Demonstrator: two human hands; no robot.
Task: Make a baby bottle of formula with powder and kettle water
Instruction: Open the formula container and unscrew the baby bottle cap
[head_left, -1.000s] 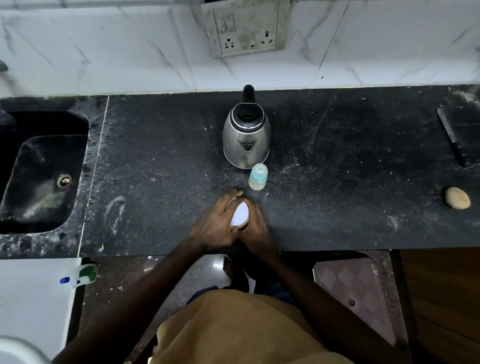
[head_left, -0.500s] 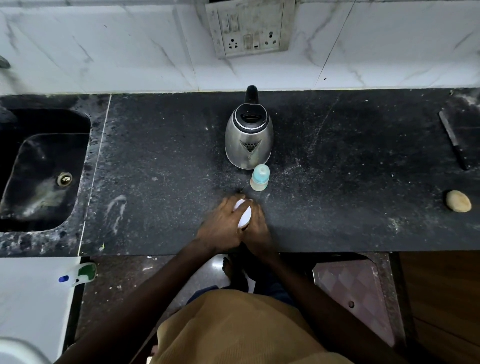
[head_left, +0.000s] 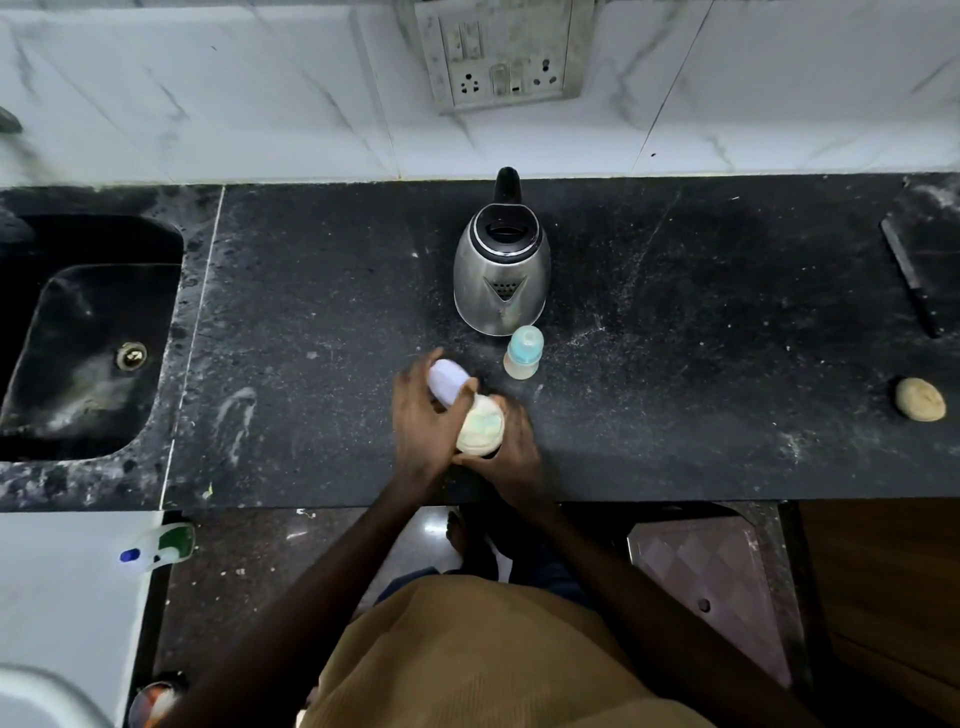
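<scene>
on the black table, near the kettle and baby bottle, the left hand grips a white lid; the right hand grips the open powder jar.

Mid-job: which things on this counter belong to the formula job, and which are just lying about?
For the job: steel electric kettle, small blue-capped baby bottle, open round tub of pale powder in the right hand, its white lid in the left hand.
Lying about: black knife, round beige lump, black sink, wall socket panel.
</scene>
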